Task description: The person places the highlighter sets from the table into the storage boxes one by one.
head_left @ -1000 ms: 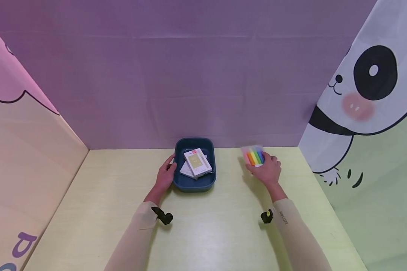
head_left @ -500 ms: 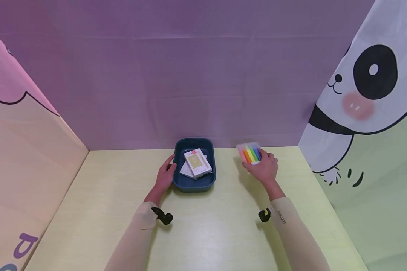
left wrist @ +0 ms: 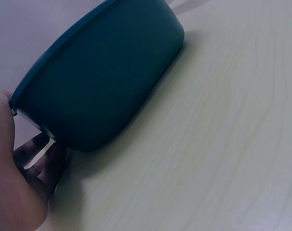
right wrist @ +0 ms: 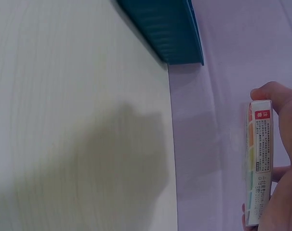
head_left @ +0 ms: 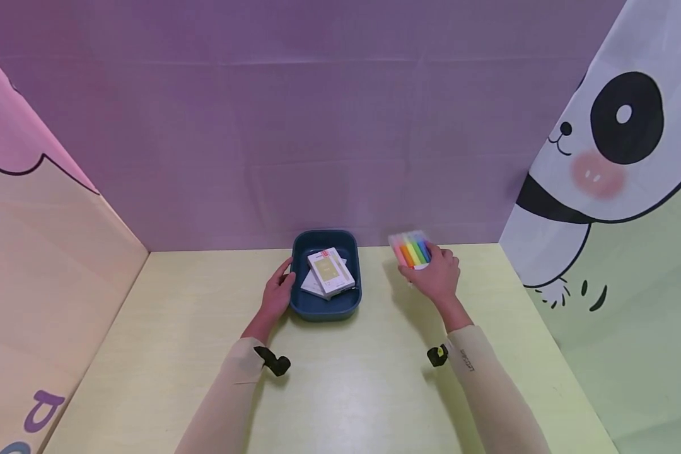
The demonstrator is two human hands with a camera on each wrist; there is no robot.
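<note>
A dark blue plastic bin [head_left: 325, 309] stands at the back middle of the table. My left hand [head_left: 275, 291] holds its left side near the rim; the left wrist view shows fingers [left wrist: 52, 166] against the outer wall of the bin [left wrist: 102, 72]. Inside lies a white box with a gold panel [head_left: 330, 272], crosswise on another white box [head_left: 311, 287]. Off to the right, my right hand [head_left: 438, 276] grips a flat pack of rainbow-coloured sticks [head_left: 411, 249] above the table. Printed text covers the pack's white edge [right wrist: 262, 149]; what the sticks are is unclear.
The pale wooden table [head_left: 340, 391] meets a purple backdrop [head_left: 329, 126] just behind the bin. Printed cloth panels flank it, one pink and cream [head_left: 45, 265], one with a panda [head_left: 624, 145]. Each sleeve cuff carries a small black wrist camera [head_left: 273, 361].
My right hand has moved a little left and away from me, carrying the pack toward the bin. The left hand and the bin have stayed in place.
</note>
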